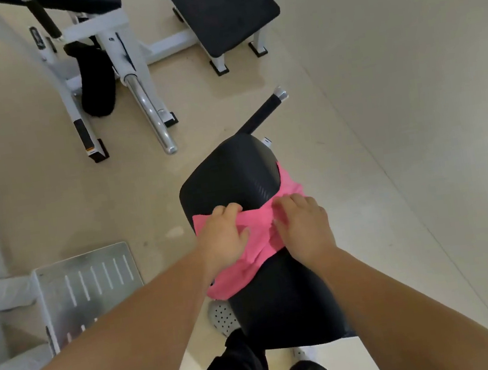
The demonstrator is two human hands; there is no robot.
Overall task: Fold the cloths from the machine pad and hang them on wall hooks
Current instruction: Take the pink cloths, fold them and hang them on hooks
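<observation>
A pink cloth [258, 232] lies bunched across the black machine pad [229, 174] in the lower middle of the head view. My left hand [223, 234] rests on the cloth's left part with its fingers curled over the cloth's far edge. My right hand [302, 226] grips the cloth's right part, fingers curled into the fabric. One end of the cloth hangs over the pad's right side, another over its near left side. No wall hooks are in view.
A black handle with a chrome cap [264, 112] sticks out beyond the pad. A metal footplate [88, 286] lies at the left. A white-framed gym machine [114, 56] and a black bench pad [222, 7] stand farther back. My legs and a white perforated shoe [221, 316] are below.
</observation>
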